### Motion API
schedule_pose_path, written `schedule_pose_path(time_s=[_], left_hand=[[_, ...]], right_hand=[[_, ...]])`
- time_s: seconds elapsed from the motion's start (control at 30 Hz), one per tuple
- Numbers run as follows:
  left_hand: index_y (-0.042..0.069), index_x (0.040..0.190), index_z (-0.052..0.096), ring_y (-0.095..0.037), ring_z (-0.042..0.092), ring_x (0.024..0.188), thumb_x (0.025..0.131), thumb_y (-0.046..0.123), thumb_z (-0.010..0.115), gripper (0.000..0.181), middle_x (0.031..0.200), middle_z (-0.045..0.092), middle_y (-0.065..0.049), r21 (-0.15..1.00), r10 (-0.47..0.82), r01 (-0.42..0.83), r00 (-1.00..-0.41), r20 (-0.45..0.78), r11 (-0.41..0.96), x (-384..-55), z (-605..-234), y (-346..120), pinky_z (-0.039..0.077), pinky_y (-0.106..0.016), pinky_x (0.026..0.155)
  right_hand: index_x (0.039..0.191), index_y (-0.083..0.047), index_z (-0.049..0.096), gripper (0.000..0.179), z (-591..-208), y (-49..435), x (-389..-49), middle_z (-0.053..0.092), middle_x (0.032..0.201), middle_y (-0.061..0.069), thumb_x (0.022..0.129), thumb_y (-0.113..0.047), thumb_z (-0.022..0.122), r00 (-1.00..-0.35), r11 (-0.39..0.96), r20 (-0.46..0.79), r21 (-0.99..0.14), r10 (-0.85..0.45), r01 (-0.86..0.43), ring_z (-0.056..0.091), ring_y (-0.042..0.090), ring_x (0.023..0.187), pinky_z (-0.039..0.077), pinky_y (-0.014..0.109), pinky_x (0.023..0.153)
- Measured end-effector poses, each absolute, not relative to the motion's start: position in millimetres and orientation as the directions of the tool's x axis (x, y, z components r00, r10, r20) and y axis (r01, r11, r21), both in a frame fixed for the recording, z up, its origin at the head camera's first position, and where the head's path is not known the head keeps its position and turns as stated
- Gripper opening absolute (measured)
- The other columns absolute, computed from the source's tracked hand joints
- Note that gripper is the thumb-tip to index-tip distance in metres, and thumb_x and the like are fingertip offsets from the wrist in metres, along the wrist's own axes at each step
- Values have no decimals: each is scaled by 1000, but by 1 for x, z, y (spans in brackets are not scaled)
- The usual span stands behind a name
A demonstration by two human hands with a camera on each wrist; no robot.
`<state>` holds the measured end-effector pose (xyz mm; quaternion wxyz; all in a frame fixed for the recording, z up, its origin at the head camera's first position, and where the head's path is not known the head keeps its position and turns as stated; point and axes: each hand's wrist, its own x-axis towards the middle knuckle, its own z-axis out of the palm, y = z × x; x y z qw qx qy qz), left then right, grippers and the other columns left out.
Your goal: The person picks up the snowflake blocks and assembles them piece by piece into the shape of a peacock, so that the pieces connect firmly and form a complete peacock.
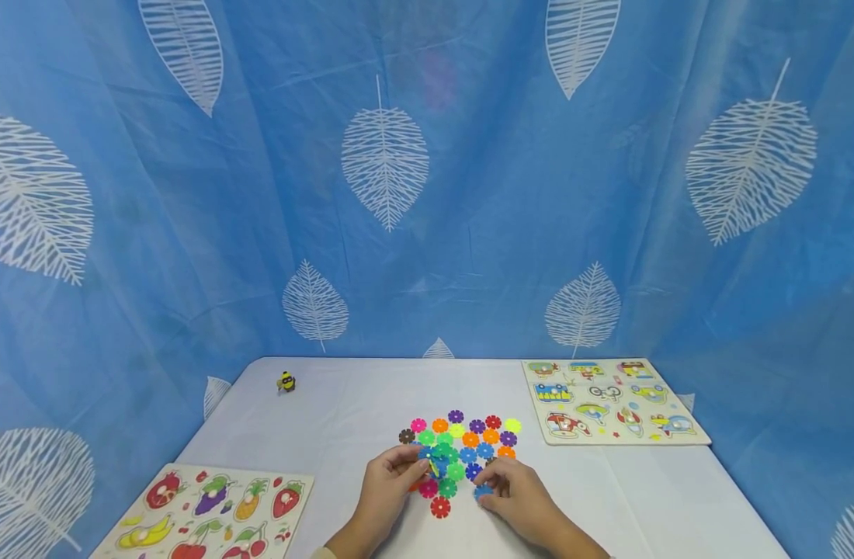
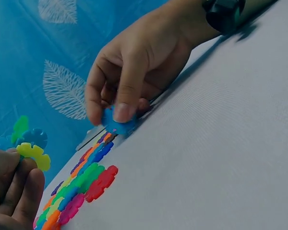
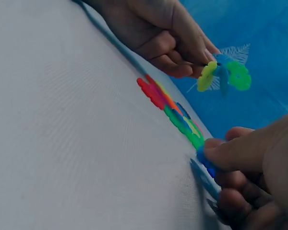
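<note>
My left hand [image 1: 385,489] pinches a cluster of joined plastic snowflake discs [image 3: 224,79] above the pile. Yellow, blue and green discs show in it in the right wrist view, set at angles to one another. A single blue snowflake disc [image 1: 482,491] is held between the thumb and fingers of my right hand [image 1: 521,497], low at the near right side of the pile. In the left wrist view, this blue disc [image 2: 120,125] shows under the thumb. Loose notched discs [image 1: 470,439] of many colours lie flat between and beyond the hands, partly hidden by them.
A fruit puzzle board [image 1: 240,508] lies at the front left of the white table [image 1: 357,396]. At the back right is a vehicle puzzle board [image 1: 602,404]. One small yellow-and-black figure [image 1: 286,381] stands at the back left. Blue leaf-print curtain [image 1: 469,194] surrounds the table.
</note>
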<state>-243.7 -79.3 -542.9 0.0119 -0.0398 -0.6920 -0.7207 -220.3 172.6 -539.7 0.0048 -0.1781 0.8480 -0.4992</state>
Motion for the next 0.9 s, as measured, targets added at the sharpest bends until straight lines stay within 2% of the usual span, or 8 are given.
schedule_pose_path(time_s=[0.2, 0.33, 0.57, 0.77, 0.9], left_hand=[[2, 108, 77, -22, 72, 86, 93, 8, 82, 18, 99, 75, -5, 986, 83, 153, -986, 147, 71, -241, -544, -77, 62, -28, 76], [4, 107, 78, -20, 72, 86, 93, 9, 82, 14, 99, 75, -3, 974, 114, 205, -975, 193, 102, -237, -543, -76, 62, -27, 78], [10, 102, 82, -16, 72, 86, 92, 5, 82, 11, 97, 74, 1, 938, 143, 304, -949, 282, 166, -233, -543, -74, 62, -27, 78], [11, 105, 82, -15, 71, 92, 93, 6, 81, 13, 100, 72, 4, 891, 217, 420, -899, 381, 175, -230, -544, -72, 61, -28, 83], [15, 104, 82, -12, 69, 93, 94, 10, 81, 11, 100, 70, 9, 833, 248, 501, -860, 446, 236, -228, -545, -71, 61, -28, 83]], right_hand=[[117, -2, 72, 24, -535, 172, -219, 68, 94, 7, 96, -11, 79, -968, 256, 126, -950, -215, -181, 63, 23, 72, 57, 27, 60], [124, 5, 69, 31, -532, 171, -219, 68, 95, 13, 97, -10, 77, -971, 163, 138, -972, -197, -171, 67, 27, 77, 61, 29, 69], [134, 11, 63, 43, -529, 169, -216, 67, 110, 21, 96, -4, 77, -942, 33, 183, -979, -280, -200, 69, 23, 91, 61, 30, 82], [134, 15, 60, 43, -529, 163, -212, 66, 111, 27, 97, -1, 74, -916, -37, 234, -971, -327, -235, 71, 22, 94, 61, 34, 87], [134, 16, 59, 42, -532, 161, -211, 70, 112, 23, 98, 0, 73, -908, -49, 259, -965, -330, -258, 72, 23, 95, 60, 38, 89]])
